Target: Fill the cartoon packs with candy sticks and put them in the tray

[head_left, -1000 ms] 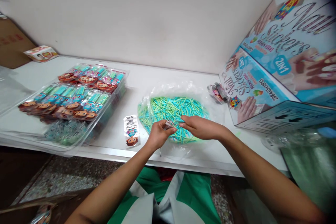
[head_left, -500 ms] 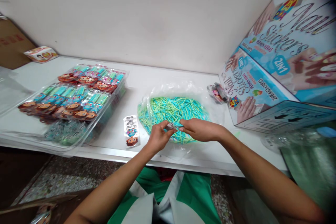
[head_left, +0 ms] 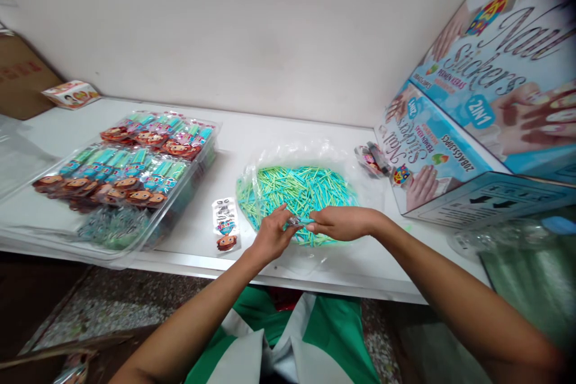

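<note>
Above the near edge of a clear plastic bag [head_left: 315,153] full of thin green and blue sticks [head_left: 310,189], my two hands meet. My left hand [head_left: 273,234] is closed on a small shiny packet [head_left: 293,221], pinched between thumb and fingers. Pinched in my right hand [head_left: 344,223] are a few blue sticks [head_left: 307,221], their ends at the packet's mouth; whether they are inside it I cannot tell. Left of the bag, a flat packet printed with a cartoon figure [head_left: 225,225] lies on the white table [head_left: 256,126].
A clear plastic tray [head_left: 148,252] with many filled cartoon packets stands at the left. Nail-sticker boxes [head_left: 450,150] are stacked at the right, a small dark packet [head_left: 372,159] beside them. A small printed box [head_left: 72,95] and a brown carton [head_left: 24,81] sit far left.
Both hands stay over the bag of sticks. My right hand has shifted slightly down, and the packet and sticks have tilted a little between my fingers.
</note>
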Motion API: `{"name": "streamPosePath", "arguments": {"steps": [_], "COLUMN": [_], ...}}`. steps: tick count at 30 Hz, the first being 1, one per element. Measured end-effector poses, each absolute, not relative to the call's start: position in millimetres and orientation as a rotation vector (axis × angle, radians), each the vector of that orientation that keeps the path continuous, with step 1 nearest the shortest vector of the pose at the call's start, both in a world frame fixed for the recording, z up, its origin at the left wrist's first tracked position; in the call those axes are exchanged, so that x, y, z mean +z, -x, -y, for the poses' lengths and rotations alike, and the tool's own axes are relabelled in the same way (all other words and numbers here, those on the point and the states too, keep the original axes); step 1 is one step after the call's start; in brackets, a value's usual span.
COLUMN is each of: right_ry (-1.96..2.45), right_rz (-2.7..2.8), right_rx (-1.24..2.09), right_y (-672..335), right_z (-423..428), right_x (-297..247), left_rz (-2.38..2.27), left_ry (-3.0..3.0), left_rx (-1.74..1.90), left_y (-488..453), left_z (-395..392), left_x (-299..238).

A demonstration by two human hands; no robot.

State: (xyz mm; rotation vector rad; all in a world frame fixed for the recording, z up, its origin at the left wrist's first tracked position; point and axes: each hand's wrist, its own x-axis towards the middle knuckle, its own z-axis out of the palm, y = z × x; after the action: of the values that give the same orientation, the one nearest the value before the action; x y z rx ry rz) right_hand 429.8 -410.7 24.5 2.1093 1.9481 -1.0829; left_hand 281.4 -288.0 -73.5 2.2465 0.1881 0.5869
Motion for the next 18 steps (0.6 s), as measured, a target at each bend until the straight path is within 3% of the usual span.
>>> {"name": "streamPosePath", "arguments": {"steps": [8, 18], "right_ry": [-2.087, -2.097], "right_rz": [-1.755, -1.93], "right_rx": [-0.869, -1.179], "right_y": [-419, -431], "right_z": [405, 405], "right_x": [28, 30], "left_rz": [-0.049, -0.265], "left_ry": [-2.412, -2.094], "left_rx": [0.551, 0.471], "left_y": [-283, -278], "left_z": [290, 293], "left_x": [-71, -62]}}
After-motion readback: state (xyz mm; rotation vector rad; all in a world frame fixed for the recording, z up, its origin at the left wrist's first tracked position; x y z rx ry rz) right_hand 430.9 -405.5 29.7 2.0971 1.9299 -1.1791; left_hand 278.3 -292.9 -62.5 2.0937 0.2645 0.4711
